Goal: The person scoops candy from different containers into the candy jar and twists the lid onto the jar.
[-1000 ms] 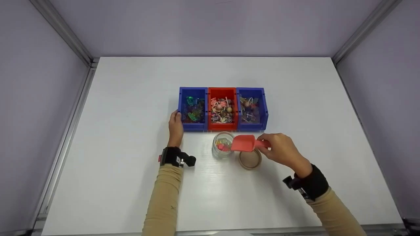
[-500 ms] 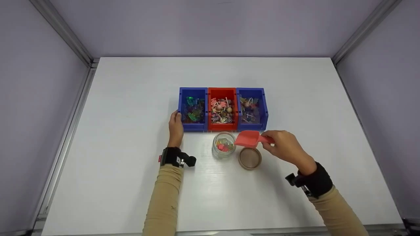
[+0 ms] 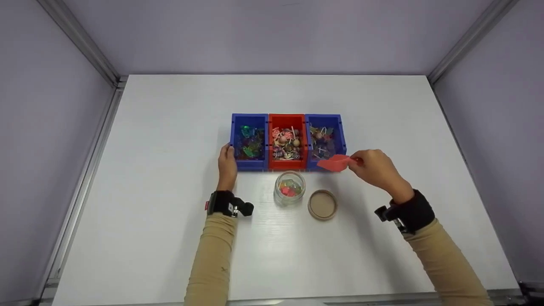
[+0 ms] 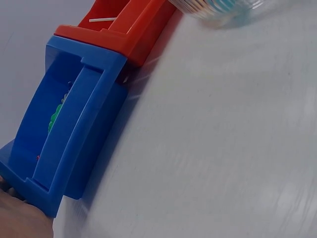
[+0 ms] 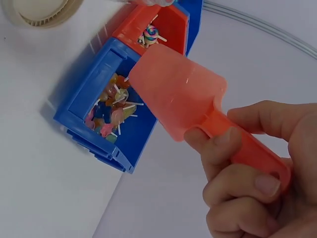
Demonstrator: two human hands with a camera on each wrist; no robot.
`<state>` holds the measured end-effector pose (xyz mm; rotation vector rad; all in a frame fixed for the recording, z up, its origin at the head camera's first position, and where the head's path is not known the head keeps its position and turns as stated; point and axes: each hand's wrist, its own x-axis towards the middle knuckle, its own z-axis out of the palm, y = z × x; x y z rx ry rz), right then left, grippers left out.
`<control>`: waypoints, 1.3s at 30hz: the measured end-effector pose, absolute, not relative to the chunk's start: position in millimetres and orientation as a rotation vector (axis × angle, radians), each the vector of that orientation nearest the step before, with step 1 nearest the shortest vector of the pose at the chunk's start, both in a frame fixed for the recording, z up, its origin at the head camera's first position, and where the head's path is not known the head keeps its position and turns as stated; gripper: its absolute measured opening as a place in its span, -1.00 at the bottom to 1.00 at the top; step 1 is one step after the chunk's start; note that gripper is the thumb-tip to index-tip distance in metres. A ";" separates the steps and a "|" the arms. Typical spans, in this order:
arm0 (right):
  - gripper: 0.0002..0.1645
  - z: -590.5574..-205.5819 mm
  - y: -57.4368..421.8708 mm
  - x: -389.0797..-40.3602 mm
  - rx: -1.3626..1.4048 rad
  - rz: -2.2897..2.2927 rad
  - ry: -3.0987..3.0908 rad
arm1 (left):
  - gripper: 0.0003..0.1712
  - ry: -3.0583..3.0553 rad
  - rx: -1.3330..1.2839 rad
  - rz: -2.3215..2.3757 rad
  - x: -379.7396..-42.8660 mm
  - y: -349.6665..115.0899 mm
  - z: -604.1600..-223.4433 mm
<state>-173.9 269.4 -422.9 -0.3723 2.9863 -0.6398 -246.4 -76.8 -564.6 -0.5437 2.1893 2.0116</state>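
Observation:
My right hand (image 3: pixel 376 170) grips a small coral-red scoop (image 5: pixel 173 89) by its handle, fingers curled round it. The scoop hangs over the front edge of the right blue bin (image 3: pixel 343 142), which holds small lollipop-like pieces. No load shows in the scoop. My left hand (image 3: pixel 227 168) rests against the outer left side of the left blue bin (image 4: pixel 74 134), which has green and dark translucent pieces in it. Its fingers are partly hidden in the left wrist view. Between them stands a red bin (image 3: pixel 287 165) of mixed lollipop pieces.
In front of the bins stands a glass jar (image 3: pixel 280 199) with pink, yellow and pale green pieces inside. A round tan lid (image 3: pixel 322 205) lies just right of it. The white table (image 3: pixel 170 127) has walls at the back and both sides.
My right hand has moved the scoop from beside the jar's mouth up and to the right, to the right blue bin, tilting it. The left hand stays in place.

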 end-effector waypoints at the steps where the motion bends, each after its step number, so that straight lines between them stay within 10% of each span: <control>1: -0.73 -422.7 269.3 -177.8 -0.357 -0.646 2.988 | -0.44 2.191 -0.547 2.011 -246.6 -76.6 -564.8; 28: -0.67 -409.2 244.9 -264.2 0.155 -0.315 2.740 | -0.45 2.201 -0.544 2.029 -246.1 -76.6 -564.5; 39: -0.35 -414.8 232.0 -278.8 0.228 -0.271 2.648 | -0.44 2.187 -0.546 2.017 -246.2 -77.3 -566.1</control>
